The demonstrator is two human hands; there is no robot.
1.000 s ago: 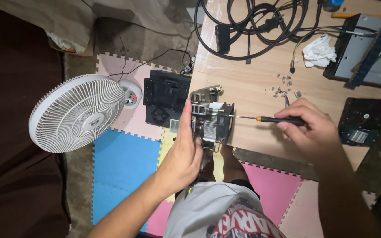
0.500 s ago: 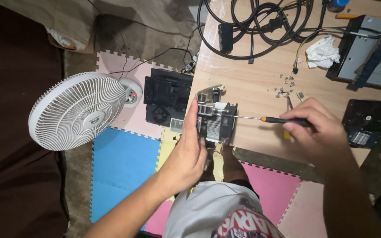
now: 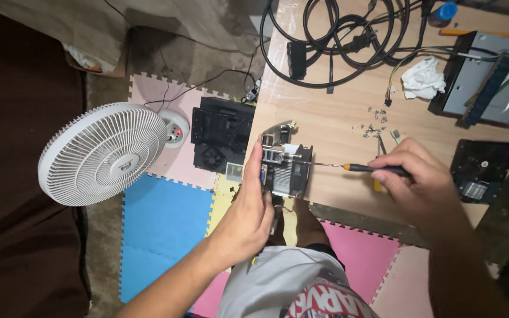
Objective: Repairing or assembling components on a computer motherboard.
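Heatsink [image 3: 287, 172] stood gripped in the left hand [image 3: 253, 212] at the table [image 3: 337, 123] edge; right hand [image 3: 422, 185] clenched the screwdriver [image 3: 360, 168], mid-unscrewing; steady turning seemed needed next

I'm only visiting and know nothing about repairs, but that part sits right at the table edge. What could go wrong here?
1. The metal component overhangs the table edge, steadied only by the left hand; a slip might drop it onto the foam mats.
2. The screwdriver in the right hand points toward the left hand's fingers; a slip could jab them.
3. The loose screws lie unboxed and might scatter if bumped.
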